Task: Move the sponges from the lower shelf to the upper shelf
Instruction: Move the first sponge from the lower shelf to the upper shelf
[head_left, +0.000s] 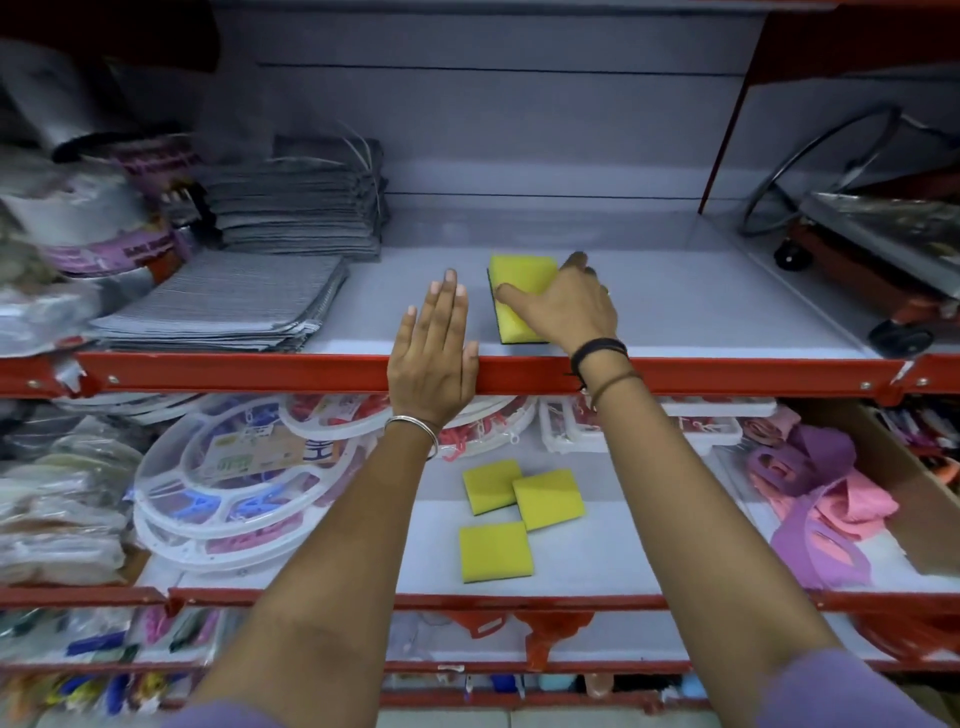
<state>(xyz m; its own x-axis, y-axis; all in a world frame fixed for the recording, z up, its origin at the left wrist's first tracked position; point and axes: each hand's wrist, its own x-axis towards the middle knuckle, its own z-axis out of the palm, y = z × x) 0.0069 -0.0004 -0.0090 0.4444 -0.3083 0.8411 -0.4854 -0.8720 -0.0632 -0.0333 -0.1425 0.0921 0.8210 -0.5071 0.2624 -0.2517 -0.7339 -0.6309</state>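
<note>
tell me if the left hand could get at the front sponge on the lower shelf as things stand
Probably yes. The left hand lies flat and empty on the upper shelf's red edge, and the front sponge lies in the open below it, nothing on top and apart from the other two sponges.

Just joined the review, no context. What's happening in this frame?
A person is moving yellow sponges up a red-framed shop shelf. The right hand rests on one sponge lying on the upper shelf, fingers over it; whether it is gripped or just released is unclear. The left hand lies flat and open on the upper shelf's front edge, holding nothing. Three more sponges wait on the lower shelf, two of them overlapping.
</note>
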